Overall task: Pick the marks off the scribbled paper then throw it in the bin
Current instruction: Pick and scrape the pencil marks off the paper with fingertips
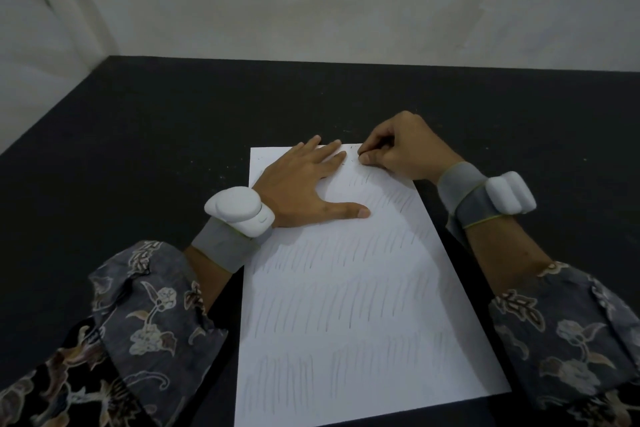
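Note:
A white sheet of paper lies on the black table, covered in rows of faint pencil strokes. My left hand rests flat on its upper left part, fingers straight and spread, thumb out to the right. My right hand is at the sheet's top right corner with its fingers curled. Its thumb and fingertips pinch something small against the paper; the fingers hide what it is. Small dark crumbs lie on the paper between the two hands. No bin is in view.
The black table extends left, right and beyond the sheet to a pale wall. White specks dot the table near the paper's top left. Both wrists wear grey bands with white devices.

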`<state>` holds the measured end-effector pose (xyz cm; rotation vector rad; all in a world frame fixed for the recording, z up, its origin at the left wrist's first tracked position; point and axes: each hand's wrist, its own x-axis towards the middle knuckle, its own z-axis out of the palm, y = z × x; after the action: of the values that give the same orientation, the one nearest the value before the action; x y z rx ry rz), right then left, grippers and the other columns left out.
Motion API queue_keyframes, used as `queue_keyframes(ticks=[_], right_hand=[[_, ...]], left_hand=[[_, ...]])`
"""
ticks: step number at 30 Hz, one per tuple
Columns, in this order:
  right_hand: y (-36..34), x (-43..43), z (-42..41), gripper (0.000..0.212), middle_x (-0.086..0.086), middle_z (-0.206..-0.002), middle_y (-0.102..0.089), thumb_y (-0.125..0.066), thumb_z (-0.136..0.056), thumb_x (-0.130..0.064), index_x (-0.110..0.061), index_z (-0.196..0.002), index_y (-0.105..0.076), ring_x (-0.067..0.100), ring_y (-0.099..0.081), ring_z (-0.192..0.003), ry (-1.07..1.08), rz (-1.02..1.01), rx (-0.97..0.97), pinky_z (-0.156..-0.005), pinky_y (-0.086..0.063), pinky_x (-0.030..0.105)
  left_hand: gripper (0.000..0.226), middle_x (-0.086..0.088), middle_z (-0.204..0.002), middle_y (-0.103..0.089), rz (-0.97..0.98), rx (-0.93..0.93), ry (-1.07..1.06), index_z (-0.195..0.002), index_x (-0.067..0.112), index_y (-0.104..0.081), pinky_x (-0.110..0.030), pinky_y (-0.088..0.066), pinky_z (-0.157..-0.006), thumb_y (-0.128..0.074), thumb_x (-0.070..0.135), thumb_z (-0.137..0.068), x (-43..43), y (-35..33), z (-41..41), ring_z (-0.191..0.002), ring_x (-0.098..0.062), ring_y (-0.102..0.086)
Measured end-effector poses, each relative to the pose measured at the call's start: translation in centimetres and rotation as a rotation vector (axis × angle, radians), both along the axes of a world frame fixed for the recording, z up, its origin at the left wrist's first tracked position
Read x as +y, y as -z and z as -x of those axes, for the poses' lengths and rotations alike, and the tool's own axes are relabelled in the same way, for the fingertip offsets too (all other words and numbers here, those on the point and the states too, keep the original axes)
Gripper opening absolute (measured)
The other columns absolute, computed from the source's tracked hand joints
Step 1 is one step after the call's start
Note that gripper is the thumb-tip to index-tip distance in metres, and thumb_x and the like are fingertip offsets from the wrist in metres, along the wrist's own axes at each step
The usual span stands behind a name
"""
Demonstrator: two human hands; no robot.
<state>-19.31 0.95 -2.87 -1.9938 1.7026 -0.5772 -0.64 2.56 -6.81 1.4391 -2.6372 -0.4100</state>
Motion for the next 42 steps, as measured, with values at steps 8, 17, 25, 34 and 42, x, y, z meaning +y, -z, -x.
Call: queue_keyframes(ticks=[8,17,25,34,42], right_hand=[[0.7,-0.1,-0.4,0.01,-0.004,-0.083,-0.061,-0.068,-0.086,-0.011,-0.011,-0.095,-0.072,0.003,-0.055,-0.075,0.106,0.104,-0.04,-0.067,-0.042,0.01],[1.1,-0.6,-0.6,0.012,0.0,-0.09,-0.062,-0.067,-0.086,-0.01,-0.009,-0.097,-0.071,0.005,-0.054,-0.077,0.203,0.138,-0.092,-0.07,-0.043,0.012],[0.2,-0.4,0.2,0.009,-0.005,-0.083,-0.062,-0.07,-0.083,-0.014,-0.014,-0.091,-0.072,0.004,-0.056,-0.077,0.082,-0.016,-0.068,-0.068,-0.042,0.012],[0.0,-0.1,0.5,0.007,-0.006,-0.084,-0.065,-0.072,-0.082,-0.014,-0.016,-0.088,-0.072,0.006,-0.06,-0.081,0.005,-0.065,-0.076,-0.069,-0.046,0.013],[1.2,-0.5,0.0,0.012,0.001,-0.089,-0.065,-0.067,-0.086,-0.011,-0.009,-0.097,-0.07,0.009,-0.057,-0.08,0.26,0.078,-0.262,-0.075,-0.047,0.02]], left_hand=[[0.108,0.012,-0.161,-0.004,0.009,-0.006,-0.001,-0.154,0.027,-0.013,-0.029,0.006,-0.115,-0.031,0.085,-0.064,0.0,0.0,0.1,-0.149,-0.013,0.002],[0.109,0.013,-0.161,-0.003,0.021,-0.021,-0.004,-0.154,0.028,-0.012,-0.029,0.006,-0.115,-0.029,0.086,-0.063,-0.1,0.1,0.2,-0.148,-0.013,0.003],[0.112,0.013,-0.161,-0.004,0.025,-0.008,-0.006,-0.154,0.027,-0.013,-0.029,0.006,-0.116,-0.028,0.089,-0.062,-0.2,0.2,0.2,-0.148,-0.012,0.002],[0.109,0.013,-0.161,-0.004,0.009,0.0,-0.01,-0.153,0.027,-0.014,-0.029,0.005,-0.116,-0.03,0.085,-0.063,0.0,0.0,0.2,-0.148,-0.012,0.002],[0.11,0.012,-0.161,-0.009,0.023,0.054,-0.022,-0.153,0.025,-0.019,-0.028,0.004,-0.116,-0.034,0.086,-0.062,0.2,0.0,0.1,-0.148,-0.011,-0.001]])
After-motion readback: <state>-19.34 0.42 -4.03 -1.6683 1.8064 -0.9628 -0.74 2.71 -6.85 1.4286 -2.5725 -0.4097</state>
